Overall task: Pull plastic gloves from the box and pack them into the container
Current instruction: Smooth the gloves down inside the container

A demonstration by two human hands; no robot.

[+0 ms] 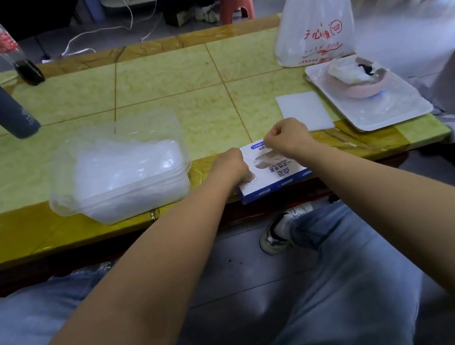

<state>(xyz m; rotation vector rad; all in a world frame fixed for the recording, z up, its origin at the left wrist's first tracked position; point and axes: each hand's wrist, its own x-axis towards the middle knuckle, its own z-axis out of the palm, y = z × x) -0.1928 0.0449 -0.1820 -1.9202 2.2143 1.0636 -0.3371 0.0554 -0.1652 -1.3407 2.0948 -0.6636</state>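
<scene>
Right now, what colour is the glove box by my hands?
The glove box is white with blue edges and blue lettering, shown best in the head view.

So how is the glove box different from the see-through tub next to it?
The glove box is blue-and-white card you can't see through; the clear container shows gloves piled inside. The box is smaller and flatter than the container. Both sit near the front edge of the table.

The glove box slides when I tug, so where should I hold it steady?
Probably at its left end, from above: the glove box lies flat at the table edge with its opening on the top face, so pressing there leaves the opening free. The left hand rests there; the right hand is curled above the opening.
</scene>
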